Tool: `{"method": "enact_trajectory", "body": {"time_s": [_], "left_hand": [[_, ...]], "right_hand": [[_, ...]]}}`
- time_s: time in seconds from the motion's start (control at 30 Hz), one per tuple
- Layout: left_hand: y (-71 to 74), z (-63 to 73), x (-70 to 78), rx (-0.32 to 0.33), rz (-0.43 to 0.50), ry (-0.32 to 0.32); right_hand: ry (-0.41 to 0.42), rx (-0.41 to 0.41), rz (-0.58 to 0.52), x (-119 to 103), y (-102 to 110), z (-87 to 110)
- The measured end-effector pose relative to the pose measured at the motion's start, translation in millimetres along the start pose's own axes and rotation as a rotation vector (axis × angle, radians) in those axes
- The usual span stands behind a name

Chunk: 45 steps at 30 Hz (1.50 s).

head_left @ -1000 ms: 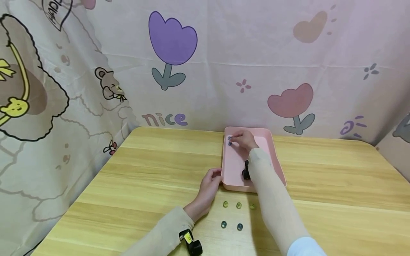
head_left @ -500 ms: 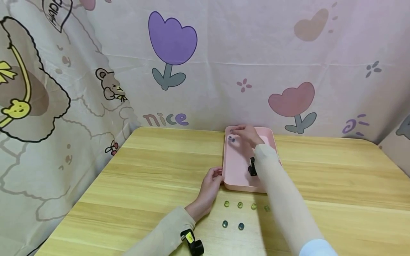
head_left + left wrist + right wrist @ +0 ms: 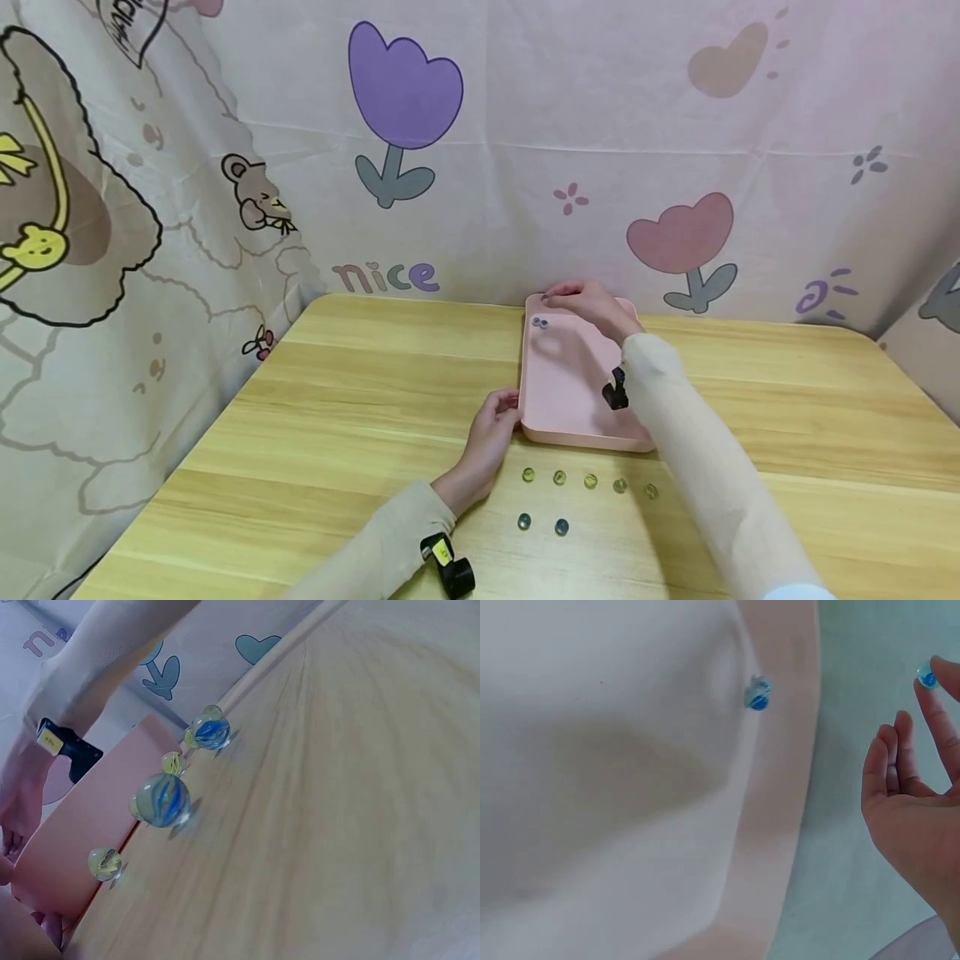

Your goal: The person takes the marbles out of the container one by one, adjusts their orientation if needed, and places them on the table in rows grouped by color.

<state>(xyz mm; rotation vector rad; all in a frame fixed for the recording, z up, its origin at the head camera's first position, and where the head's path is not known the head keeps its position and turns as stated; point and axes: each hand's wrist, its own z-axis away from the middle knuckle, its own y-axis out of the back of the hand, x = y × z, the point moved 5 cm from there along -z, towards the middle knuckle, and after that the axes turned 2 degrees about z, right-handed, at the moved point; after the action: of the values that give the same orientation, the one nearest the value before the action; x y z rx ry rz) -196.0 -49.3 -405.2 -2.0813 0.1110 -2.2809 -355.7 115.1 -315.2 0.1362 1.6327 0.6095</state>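
My right hand [image 3: 588,304] is over the far left corner of the pink tray [image 3: 570,392]. Between thumb and index finger it pinches a clear marble with a blue swirl [image 3: 927,675], while its other fingers are extended. Two more blue-swirled marbles [image 3: 540,322] sit close together inside the tray by its left wall; in the right wrist view these marbles [image 3: 757,694] overlap. At the tray's near left side, my left hand [image 3: 487,442] grips the wall, with a fingertip [image 3: 51,926] showing low against it in the left wrist view.
In front of the tray, several yellow-green marbles [image 3: 590,481] form a row on the wooden table [image 3: 360,400]. Nearer me lie two blue-swirled marbles, one on the left [image 3: 524,521] and one on the right [image 3: 562,527]. A printed cloth [image 3: 510,100] hangs behind the table.
My right hand has moved back and right, toward the tray's far rim, with a marble pinched. The two marbles in the tray now show side by side. The left hand stays put.
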Motion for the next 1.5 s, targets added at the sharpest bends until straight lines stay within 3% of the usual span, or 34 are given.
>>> {"method": "enact_trajectory", "body": {"time_s": [0.27, 0.57, 0.8, 0.97, 1.1, 1.2, 1.33, 1.5], "left_hand": [[-1.7, -1.4, 0.8, -0.006, -0.007, -0.006], [1.1, -4.5, -0.1, 0.009, -0.015, 0.011], [-0.3, -3.0, -2.8, 0.006, -0.016, 0.028], [0.0, -3.4, -3.2, 0.01, -0.012, 0.027], [0.2, -3.4, -2.9, 0.008, -0.009, 0.027], [0.2, -2.8, -2.7, 0.006, -0.007, 0.023], [-0.1, -1.7, -1.6, 0.004, -0.012, 0.009], [-0.7, -2.3, -1.5, 0.001, -0.019, 0.012]], "right_hand": [[0.013, 0.009, 0.067, -11.4, 5.6, 23.4], [0.171, 0.053, -0.014, -31.0, 5.7, 56.0], [0.237, 0.072, -0.089, -36.2, 5.0, 76.8], [0.302, 0.075, -0.075, -40.5, 1.8, 87.1], [0.421, 0.1, -0.013, -44.3, -1.4, 92.0], [0.418, 0.098, 0.005, -41.9, -5.2, 95.5], [0.335, 0.068, -0.018, -34.3, -9.6, 100.2], [0.308, 0.073, -0.026, -32.4, -8.7, 104.1]]}}
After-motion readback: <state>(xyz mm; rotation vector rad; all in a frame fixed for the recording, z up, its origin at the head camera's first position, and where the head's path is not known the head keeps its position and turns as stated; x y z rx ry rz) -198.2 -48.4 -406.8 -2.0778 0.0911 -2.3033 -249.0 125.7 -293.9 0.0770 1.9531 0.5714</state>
